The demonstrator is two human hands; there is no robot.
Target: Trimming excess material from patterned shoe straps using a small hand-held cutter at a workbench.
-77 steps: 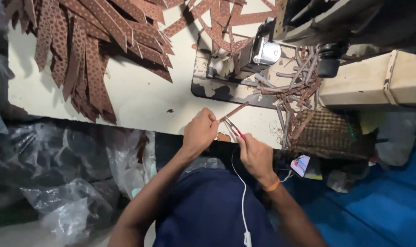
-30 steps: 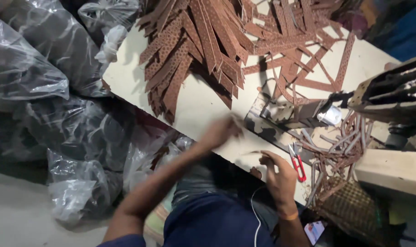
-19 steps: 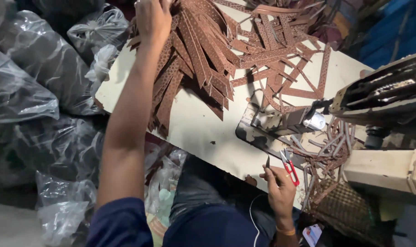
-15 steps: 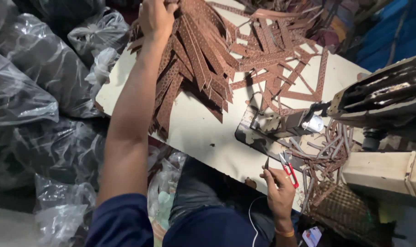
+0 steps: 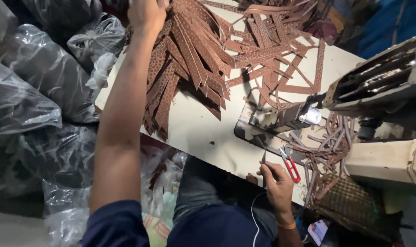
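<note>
1. A large heap of brown perforated leather strips (image 5: 203,55) lies fanned across the pale work table (image 5: 203,132), uncollected, so most of the material appears to wait for handling. A smaller tangle of finished strips (image 5: 327,151) lies under and beside the sewing machine (image 5: 377,87), which suggests only a part of the work is done.

2. The left hand (image 5: 146,13) is stretched far forward, arm nearly straight, and rests on the far end of the heap at the top edge of the view. Its fingers are partly cut off by the frame, so it cannot be told whether they are closed on a strip or only touching the pile.

3. The right hand (image 5: 276,180) stays low at the near table edge, wrist bent, fingers curled together around a thin dark piece that stands upright from the fingertips; what that piece is cannot be made out.

4. Just beyond the right hand's fingers lie red-handled thread snips (image 5: 290,162), apart from the hand and not held.

5. Grey plastic bags (image 5: 38,100) crowd the floor, well apart from both hands.
</note>
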